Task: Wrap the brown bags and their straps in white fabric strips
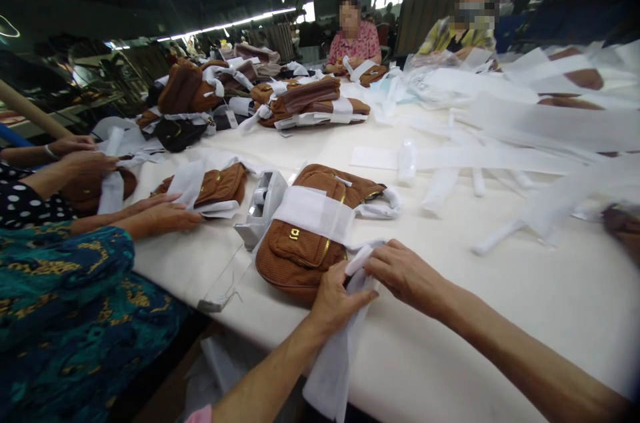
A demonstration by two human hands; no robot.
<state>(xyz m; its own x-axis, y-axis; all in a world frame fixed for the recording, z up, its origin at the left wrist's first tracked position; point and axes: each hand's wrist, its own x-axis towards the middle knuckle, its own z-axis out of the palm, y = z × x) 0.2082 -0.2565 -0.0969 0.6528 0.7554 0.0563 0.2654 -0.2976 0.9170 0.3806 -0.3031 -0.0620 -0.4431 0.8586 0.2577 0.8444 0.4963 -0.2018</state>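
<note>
1. White cloth comes first: our left hand (336, 303) is closed on a strip (330, 370), thumb and fingers pinching it near its upper end.
2. Our right hand (406, 275) meets it from the right, fingers curled and pressed together, nipping the strip's top end. The two hands touch.
3. Below our hands the strip hangs over the near edge of the table (450, 330).
4. Just beyond our left hand, touching it, lies the bag (295, 253). It is brown corduroy with gold zips, flat on the table and slanting away to the right.
5. A white band (315, 213) wraps across its middle, and more white cloth sticks out at its far end.
6. Against the bag's left side stands a grey dispenser (257, 213); we cannot tell what it holds.
7. Further left, a co-worker's hands (163, 216) rest flat on the table beside a second bag (220, 184), also half wrapped in white.
8. To our right, loose strips (500, 160) lie scattered, well apart from our bag.
9. At the far end, a pile (310, 103) of wrapped brown bags sits before two seated people.
</note>
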